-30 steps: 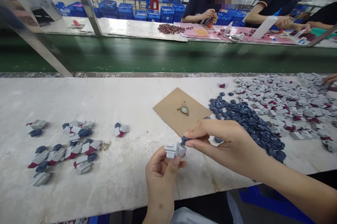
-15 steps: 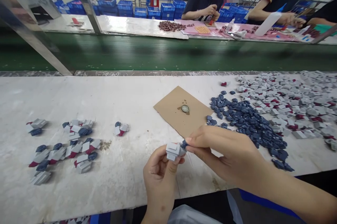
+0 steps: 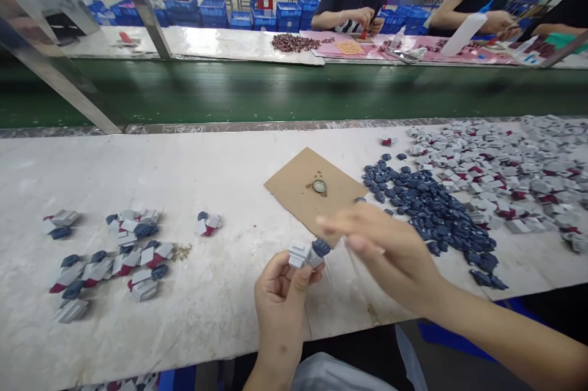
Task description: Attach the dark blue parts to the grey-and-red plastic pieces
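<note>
My left hand [image 3: 281, 293] pinches a small grey plastic piece [image 3: 301, 254] with a dark blue cap [image 3: 320, 247] on its right end, held above the white table's [image 3: 220, 158] front edge. Just to the right, my right hand [image 3: 386, 250] is blurred, fingers spread, apart from the piece and holding nothing I can see. Behind it lie a brown card [image 3: 298, 192] with a small round metal cap [image 3: 320, 186], a heap of dark blue caps [image 3: 432, 207], and a wide heap of grey and red pieces [image 3: 500, 170].
Several joined grey, blue and red pieces [image 3: 114, 256] lie in loose rows at the left, one more [image 3: 207, 223] nearer the middle. A green conveyor belt [image 3: 275, 94] runs behind the table. Other people [image 3: 358, 5] work at the far bench with blue crates behind.
My right hand has let go of the blue cap, now seated on the grey piece, and has lifted away up and to the right. My left hand stays put.
</note>
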A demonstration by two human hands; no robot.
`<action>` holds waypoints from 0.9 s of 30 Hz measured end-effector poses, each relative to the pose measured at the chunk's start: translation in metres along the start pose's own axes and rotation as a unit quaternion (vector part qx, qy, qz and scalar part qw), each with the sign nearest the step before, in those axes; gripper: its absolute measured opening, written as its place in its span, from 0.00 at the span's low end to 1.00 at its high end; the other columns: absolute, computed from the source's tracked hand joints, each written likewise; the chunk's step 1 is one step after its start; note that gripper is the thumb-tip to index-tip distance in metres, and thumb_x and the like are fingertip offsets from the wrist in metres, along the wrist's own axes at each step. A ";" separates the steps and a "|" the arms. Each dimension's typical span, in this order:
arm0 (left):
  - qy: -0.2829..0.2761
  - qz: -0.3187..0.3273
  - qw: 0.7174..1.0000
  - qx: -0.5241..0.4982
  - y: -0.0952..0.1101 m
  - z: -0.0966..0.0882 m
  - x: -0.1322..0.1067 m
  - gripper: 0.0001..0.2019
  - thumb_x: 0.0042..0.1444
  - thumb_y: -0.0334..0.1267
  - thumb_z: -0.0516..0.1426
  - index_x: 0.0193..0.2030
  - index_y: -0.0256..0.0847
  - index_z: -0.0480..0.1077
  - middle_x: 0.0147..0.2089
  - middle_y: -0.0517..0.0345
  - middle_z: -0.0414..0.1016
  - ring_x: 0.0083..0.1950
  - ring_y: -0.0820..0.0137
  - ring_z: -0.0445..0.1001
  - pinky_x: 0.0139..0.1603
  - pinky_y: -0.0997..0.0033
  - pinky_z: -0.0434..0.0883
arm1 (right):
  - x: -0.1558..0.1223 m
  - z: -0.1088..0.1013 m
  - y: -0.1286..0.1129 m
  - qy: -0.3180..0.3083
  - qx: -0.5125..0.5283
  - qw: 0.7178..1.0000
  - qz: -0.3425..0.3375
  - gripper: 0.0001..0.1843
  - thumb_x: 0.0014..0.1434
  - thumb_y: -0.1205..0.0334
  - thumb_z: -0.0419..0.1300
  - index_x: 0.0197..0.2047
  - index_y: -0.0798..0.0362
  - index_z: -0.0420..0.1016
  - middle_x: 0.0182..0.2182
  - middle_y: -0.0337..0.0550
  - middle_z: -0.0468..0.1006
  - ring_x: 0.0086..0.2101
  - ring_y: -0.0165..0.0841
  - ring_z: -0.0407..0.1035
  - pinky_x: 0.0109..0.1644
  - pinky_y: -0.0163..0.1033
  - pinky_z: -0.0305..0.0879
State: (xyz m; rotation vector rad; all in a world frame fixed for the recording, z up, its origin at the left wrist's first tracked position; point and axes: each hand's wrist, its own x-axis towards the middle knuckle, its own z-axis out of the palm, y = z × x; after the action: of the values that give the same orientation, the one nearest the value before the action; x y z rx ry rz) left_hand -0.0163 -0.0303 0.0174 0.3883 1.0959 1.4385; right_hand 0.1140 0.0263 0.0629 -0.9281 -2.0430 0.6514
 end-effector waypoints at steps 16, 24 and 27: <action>-0.081 0.121 0.985 0.088 -0.015 0.002 -0.016 0.06 0.49 0.35 0.62 0.34 0.49 0.78 0.33 0.64 0.80 0.32 0.73 0.77 0.37 0.79 0.75 | 0.028 0.025 -0.012 -0.053 0.400 0.834 0.376 0.30 0.58 0.38 0.46 0.28 0.57 0.71 0.14 0.39 0.71 0.18 0.29 0.69 0.24 0.33 0.66; -0.149 0.132 0.944 0.261 -0.019 -0.010 -0.006 0.11 0.54 0.38 0.57 0.44 0.44 0.75 0.38 0.57 0.80 0.36 0.66 0.78 0.36 0.72 0.76 | 0.006 0.031 -0.006 -0.006 0.410 0.831 0.375 0.30 0.59 0.38 0.42 0.33 0.56 0.71 0.19 0.41 0.73 0.22 0.29 0.70 0.26 0.33 0.66; -0.118 0.291 0.827 0.466 0.007 -0.047 0.010 0.11 0.52 0.34 0.58 0.42 0.44 0.75 0.40 0.57 0.79 0.38 0.65 0.77 0.43 0.69 0.73 | -0.013 0.003 0.020 0.067 0.278 0.907 0.310 0.27 0.62 0.43 0.41 0.41 0.55 0.72 0.32 0.46 0.77 0.34 0.32 0.72 0.38 0.39 0.68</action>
State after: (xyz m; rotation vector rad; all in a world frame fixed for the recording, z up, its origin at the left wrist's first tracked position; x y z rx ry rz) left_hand -0.0587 -0.0381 -0.0043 1.6771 1.4932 1.1937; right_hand 0.1249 0.0280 0.0417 -1.2188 -1.2937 1.3802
